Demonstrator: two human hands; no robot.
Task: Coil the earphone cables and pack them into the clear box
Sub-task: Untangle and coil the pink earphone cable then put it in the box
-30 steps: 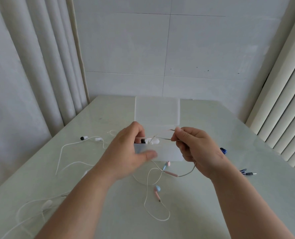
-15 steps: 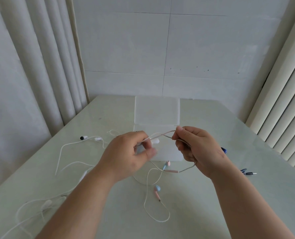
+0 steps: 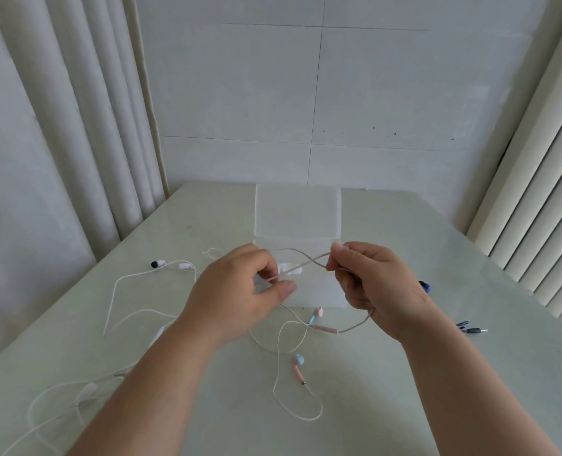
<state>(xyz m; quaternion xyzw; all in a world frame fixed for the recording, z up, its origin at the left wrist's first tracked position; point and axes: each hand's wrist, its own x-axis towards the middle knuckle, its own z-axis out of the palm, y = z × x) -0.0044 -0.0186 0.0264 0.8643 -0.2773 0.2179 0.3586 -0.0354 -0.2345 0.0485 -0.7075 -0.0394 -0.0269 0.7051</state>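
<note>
The pink cable [image 3: 306, 263] spans between both raised hands, left hand [image 3: 240, 297] pinching one end, right hand [image 3: 371, 284] pinching its crossed loop.

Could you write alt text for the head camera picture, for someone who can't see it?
A person's left hand and right hand pinch a pink earphone cable stretched between them above a pale table. An open clear box stands just behind; white earphones lie left, pink-and-blue earbuds nearer.

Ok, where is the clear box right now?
The clear box sits in the middle of the table in the head view, lid up, just behind the left hand and right hand holding the pink earphone cable.
</note>
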